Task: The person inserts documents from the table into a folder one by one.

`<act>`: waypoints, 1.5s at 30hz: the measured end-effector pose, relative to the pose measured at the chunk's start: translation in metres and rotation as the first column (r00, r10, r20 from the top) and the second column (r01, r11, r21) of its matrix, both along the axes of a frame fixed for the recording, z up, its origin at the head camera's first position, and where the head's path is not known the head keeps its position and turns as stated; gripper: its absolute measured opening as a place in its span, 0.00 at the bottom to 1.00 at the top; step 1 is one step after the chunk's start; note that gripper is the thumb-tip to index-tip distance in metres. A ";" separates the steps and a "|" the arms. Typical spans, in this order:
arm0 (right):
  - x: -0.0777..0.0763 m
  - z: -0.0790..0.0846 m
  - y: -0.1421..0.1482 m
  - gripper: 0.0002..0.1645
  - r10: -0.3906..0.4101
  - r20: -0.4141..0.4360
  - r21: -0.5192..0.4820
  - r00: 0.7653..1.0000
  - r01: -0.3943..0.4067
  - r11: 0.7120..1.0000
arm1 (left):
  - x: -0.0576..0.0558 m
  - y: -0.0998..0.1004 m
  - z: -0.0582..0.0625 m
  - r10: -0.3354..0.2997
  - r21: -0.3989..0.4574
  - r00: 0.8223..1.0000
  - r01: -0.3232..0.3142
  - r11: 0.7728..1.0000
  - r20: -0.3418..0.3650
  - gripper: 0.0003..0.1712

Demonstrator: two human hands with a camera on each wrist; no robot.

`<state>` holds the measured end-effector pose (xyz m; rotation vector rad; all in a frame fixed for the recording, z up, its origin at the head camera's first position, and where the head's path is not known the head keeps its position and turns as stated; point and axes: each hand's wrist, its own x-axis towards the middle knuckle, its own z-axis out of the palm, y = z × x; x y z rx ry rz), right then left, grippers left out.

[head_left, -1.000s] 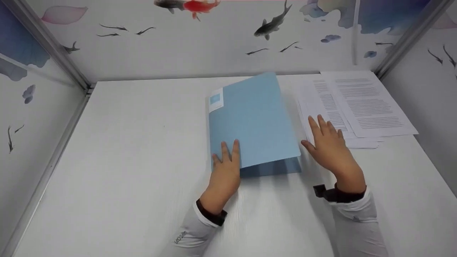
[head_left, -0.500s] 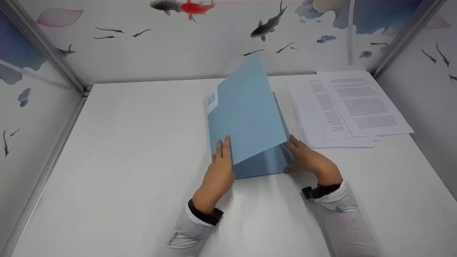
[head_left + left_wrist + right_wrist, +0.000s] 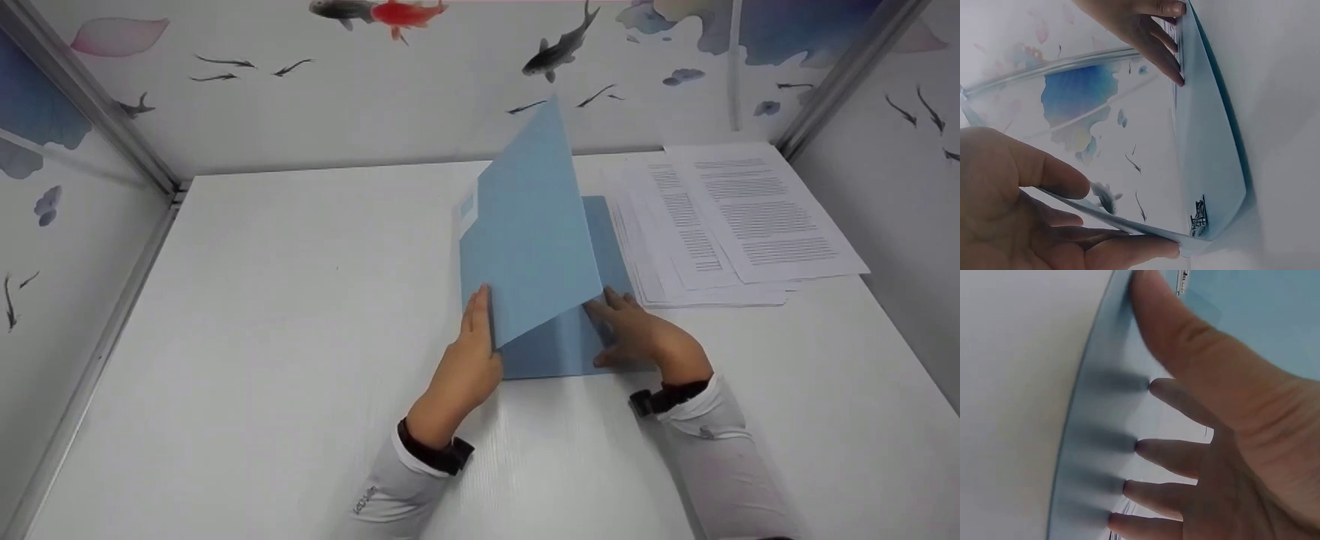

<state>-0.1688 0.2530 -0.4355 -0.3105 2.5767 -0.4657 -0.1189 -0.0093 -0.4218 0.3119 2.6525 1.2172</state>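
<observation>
A light blue folder (image 3: 529,240) lies partly open on the white table, its front cover raised at a slant and a white label (image 3: 469,208) near the spine. My left hand (image 3: 465,367) holds that cover near its lower left corner; in the left wrist view the cover runs between the thumb and the fingers. Under the raised cover, my right hand (image 3: 637,334) touches the inside of the folder's lower cover with its fingertips (image 3: 1148,445), fingers spread and straight. A dark metal clip (image 3: 1199,216) shows inside the folder in the left wrist view.
Several printed sheets (image 3: 757,217) lie in a loose stack right of the folder, close to its edge. White panels painted with fish (image 3: 559,52) stand behind and on both sides of the table (image 3: 300,337).
The folder's cover has been raised further. My right hand has moved left from beside the papers to inside the folder. The folder's lower cover has swung slightly to the right.
</observation>
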 end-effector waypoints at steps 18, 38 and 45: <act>-0.001 0.001 -0.014 0.58 -0.011 0.062 0.048 0.998 0.008 0.999 | -0.006 -0.042 0.025 0.024 -0.058 0.994 -0.031 0.998 -0.107 0.50; 0.001 0.003 -0.008 0.57 0.040 0.023 0.047 0.999 -0.041 0.998 | 0.009 -0.052 0.049 0.275 0.173 0.667 -0.216 0.961 -0.693 0.72; 0.002 0.001 -0.009 0.56 0.045 0.028 0.050 0.999 -0.046 0.998 | 0.003 -0.058 0.042 0.295 0.189 0.413 -0.278 0.942 -0.861 0.74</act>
